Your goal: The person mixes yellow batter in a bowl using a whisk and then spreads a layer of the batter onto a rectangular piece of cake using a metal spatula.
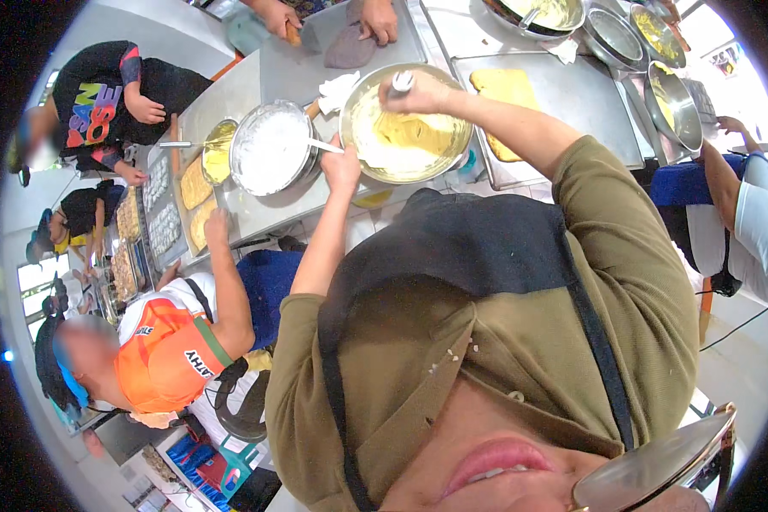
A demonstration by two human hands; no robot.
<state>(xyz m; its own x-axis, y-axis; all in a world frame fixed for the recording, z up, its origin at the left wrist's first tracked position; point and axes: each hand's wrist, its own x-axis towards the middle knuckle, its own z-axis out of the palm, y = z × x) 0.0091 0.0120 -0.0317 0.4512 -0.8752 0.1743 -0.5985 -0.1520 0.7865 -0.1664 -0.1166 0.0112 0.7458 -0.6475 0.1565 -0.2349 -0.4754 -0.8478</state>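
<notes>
A large metal mixing bowl (464, 137) with a pale yellow, creamy mixture (416, 137) stands before me at the table's near edge. My right hand (419, 95) is over it, closed round the thick metal handle of a whisk (402, 81); the wires reach down into the mixture. At the bowl's left rim, my left hand (341, 168) is closed on a white-handled spatula (325, 146). The handle sticks out to the left, and my fingers hide part of it. Beside that hand, a metal bowl holds white powder or cream (272, 147).
Left of it stands a smaller bowl with yellow mixture (217, 153) and a whisk. Sheet cakes (195, 182) lie further left, another cake (502, 112) on a right-hand tray (569, 109). A co-worker in orange (166, 358) is close on my left; another person's hands (377, 22) are opposite.
</notes>
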